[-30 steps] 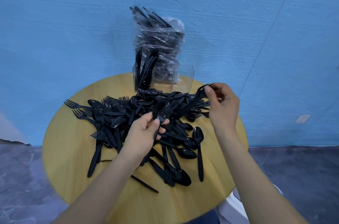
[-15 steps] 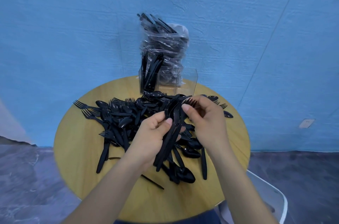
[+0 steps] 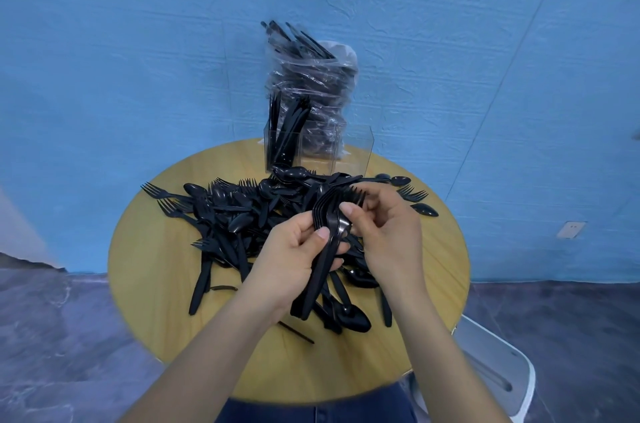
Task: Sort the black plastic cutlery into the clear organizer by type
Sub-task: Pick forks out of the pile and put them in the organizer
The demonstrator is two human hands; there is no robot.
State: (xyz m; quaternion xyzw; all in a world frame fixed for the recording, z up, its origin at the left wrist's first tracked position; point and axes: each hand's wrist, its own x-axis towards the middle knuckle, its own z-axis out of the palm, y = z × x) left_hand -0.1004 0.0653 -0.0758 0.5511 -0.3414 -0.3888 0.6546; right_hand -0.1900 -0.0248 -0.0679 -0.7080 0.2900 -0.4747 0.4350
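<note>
A pile of black plastic forks, spoons and knives [image 3: 242, 215] covers the round wooden table [image 3: 156, 284]. My left hand [image 3: 294, 256] grips a nested stack of black forks [image 3: 325, 232] by the handles, tines pointing up and away. My right hand [image 3: 388, 232] pinches the stack's heads from the right side, its thumb on top. At the table's far edge stands the clear organizer [image 3: 353, 149]; its left compartment holds several upright black knives [image 3: 284, 132], and its right compartment looks empty.
A clear plastic bag of more black cutlery [image 3: 308, 76] leans against the blue wall behind the organizer. Loose forks and spoons [image 3: 412, 196] lie at the table's right side. A white chair [image 3: 498, 370] stands at the lower right.
My right hand brought its forks from the right side of the pile to my left hand. Both hands now hold one joined stack, raised a little toward me.
</note>
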